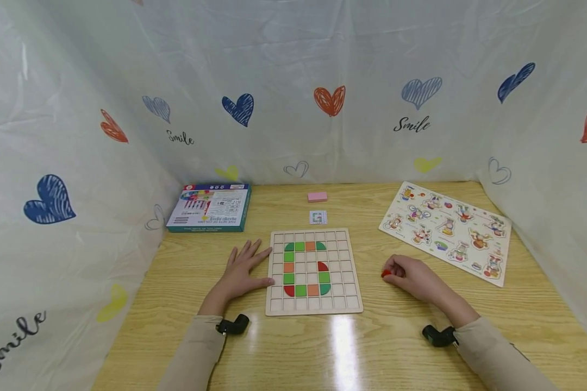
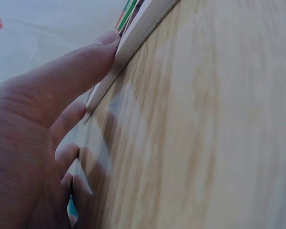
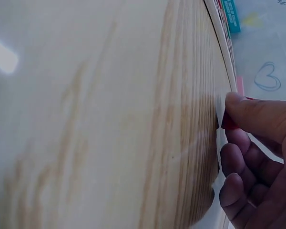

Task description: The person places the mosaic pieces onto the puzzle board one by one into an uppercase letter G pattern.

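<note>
Head view: wooden grid board (image 1: 314, 271) lies flat at centre of the counter (image 1: 362, 347), w/ green, orange and red tiles set in its cells. L. hand (image 1: 242, 270) rests flat on the counter, grip open, fingers spread; thumb (image 2: 93, 57) presses the board's left edge (image 2: 133, 40), seen close in left wrist view. R. hand (image 1: 413, 277) sits well right of the board, grip closed on a small red tile (image 1: 386, 273), pinched betw. thumb and fingertips just above the counter; right wrist view shows the red tile (image 3: 229, 121) under the thumb (image 3: 257, 114). Handling (judged): tile looks light, rigid, smooth, prob. wood; thin, so best taken by opposite edges in a fingertip pinch. Board is stiff, may slide unless steadied at its rim. Also present: pink block (image 1: 317, 196), small card (image 1: 318, 217), boxed set (image 1: 210, 207) at rear left, animal peg puzzle (image 1: 447, 231) at right.
</note>
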`<state>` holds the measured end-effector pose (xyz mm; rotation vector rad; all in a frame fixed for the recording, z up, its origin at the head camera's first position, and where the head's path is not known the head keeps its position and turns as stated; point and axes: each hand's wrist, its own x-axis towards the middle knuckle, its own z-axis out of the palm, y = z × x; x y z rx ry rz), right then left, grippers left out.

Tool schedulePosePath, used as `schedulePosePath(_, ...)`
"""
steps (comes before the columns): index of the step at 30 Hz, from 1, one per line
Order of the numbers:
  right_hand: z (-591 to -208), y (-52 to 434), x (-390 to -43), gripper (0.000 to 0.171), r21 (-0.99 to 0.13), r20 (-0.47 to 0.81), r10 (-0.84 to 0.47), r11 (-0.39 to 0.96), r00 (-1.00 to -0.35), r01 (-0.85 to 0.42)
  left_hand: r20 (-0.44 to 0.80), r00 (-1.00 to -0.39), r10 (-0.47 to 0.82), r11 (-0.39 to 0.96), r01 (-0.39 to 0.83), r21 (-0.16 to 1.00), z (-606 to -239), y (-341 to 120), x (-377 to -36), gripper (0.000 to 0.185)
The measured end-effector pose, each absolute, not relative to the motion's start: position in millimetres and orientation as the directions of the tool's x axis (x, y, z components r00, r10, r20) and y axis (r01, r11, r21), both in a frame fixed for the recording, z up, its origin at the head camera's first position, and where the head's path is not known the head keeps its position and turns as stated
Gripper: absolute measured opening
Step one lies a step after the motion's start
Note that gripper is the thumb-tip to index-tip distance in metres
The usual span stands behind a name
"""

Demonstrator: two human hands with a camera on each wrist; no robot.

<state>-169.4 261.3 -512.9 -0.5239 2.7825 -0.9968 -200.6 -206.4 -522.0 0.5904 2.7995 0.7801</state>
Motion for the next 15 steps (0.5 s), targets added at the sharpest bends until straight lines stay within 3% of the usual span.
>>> schedulePosePath(5,-512.0,257.7,-170.7,0.006,-0.633,0.044,-0.341,0.718,-0.939,-0.290,-0.067,-0.906,0.418,0.786,0.323,0.527,-523.0,-206.3,-201.0,0.088)
schedulePosePath(11,-511.1,248.4,-174.9,0.020,-0.619,0.091,-0.358,0.711,-0.929,-0.334,-0.080,-0.906,0.416,0.794,0.318,0.518,-524.8,-206.8,-201.4,0.089)
schedulePosePath(15,-511.6,235.8,-182.0,0.021,-0.646,0.094,-0.355,0.689,-0.930,-0.328,-0.077,-0.907,0.415,0.792,0.319,0.521,-523.8,-206.8,-201.5,0.089)
